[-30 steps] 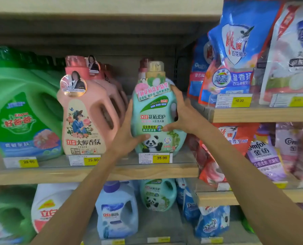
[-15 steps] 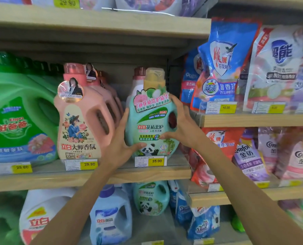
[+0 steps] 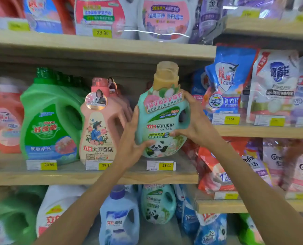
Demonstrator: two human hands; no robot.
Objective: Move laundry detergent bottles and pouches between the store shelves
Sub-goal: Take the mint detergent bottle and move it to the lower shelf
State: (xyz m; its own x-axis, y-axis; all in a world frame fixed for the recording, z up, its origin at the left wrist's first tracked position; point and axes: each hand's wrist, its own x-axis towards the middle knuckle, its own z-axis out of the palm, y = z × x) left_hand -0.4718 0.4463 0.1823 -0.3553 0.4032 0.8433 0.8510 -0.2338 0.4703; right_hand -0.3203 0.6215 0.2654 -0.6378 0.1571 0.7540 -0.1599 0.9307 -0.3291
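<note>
A teal detergent bottle (image 3: 162,119) with a yellow cap and a panda on its label is held just above the middle shelf (image 3: 94,175), tilted a little. My left hand (image 3: 132,140) grips its lower left side, thumb across the front near the panda. My right hand (image 3: 194,121) grips its right side by the handle hole. A 35.00 price tag (image 3: 161,165) sits on the shelf edge right below the bottle.
A pink bottle (image 3: 99,128) and a green bottle (image 3: 50,121) stand to the left on the same shelf. Blue and white pouches (image 3: 230,82) fill the right-hand shelf. The upper shelf (image 3: 101,45) carries white pouches. Below stand a second panda bottle (image 3: 157,204) and a light blue bottle (image 3: 119,220).
Both hands have lifted the teal bottle off the middle shelf and raised it. The view has tilted upward, showing the upper shelf's pouches.
</note>
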